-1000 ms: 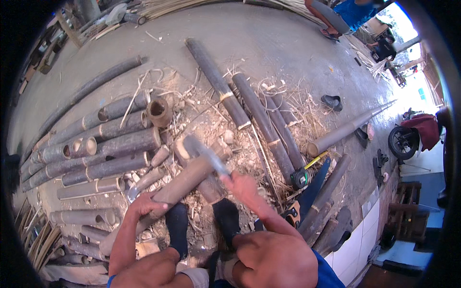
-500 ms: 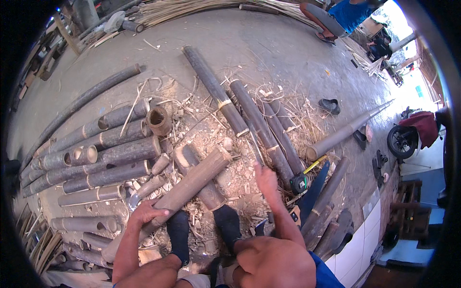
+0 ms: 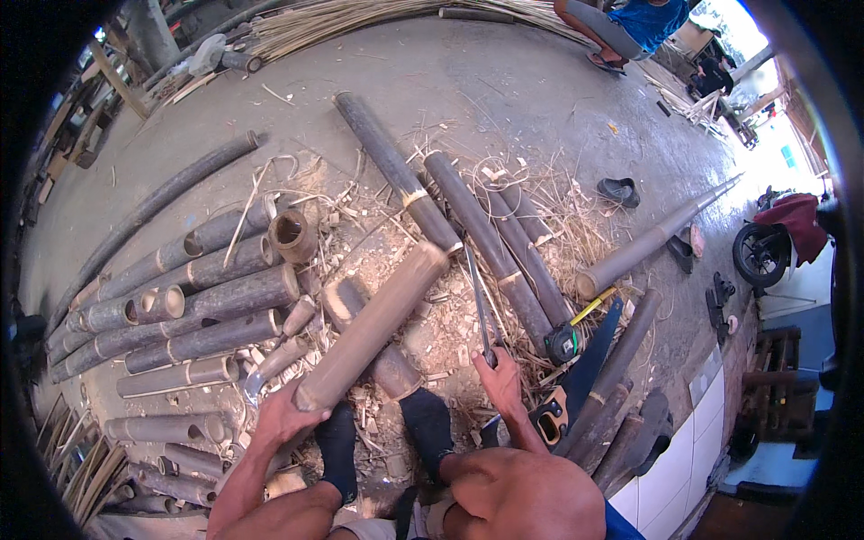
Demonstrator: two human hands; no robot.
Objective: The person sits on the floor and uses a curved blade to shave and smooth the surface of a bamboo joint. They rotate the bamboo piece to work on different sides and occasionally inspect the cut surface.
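Observation:
My left hand [image 3: 290, 412] is closed round a thick brown bamboo pole [image 3: 373, 328] near its lower end. The pole slants up to the right, across a shorter dark bamboo piece [image 3: 396, 371] that lies between my feet. In my right fist [image 3: 499, 376] is a long, narrow, blade-like metal tool [image 3: 480, 297]. It points away from me, just left of the dark bamboo poles [image 3: 481, 220], apart from the pole in my left hand. Its handle is mostly hidden by my fingers.
Several cut bamboo lengths [image 3: 211, 301] lie on the left, beside a short upright bamboo tube [image 3: 293, 236]. A handsaw [image 3: 585, 373] and a tape measure [image 3: 562, 342] lie right of my right hand. Wood chips [image 3: 441, 337] cover the floor. Another person [image 3: 630, 36] crouches far right.
The bamboo pole in my left hand has shifted forward and to the right, its far end higher in view. My right hand has drawn back toward me with the metal tool.

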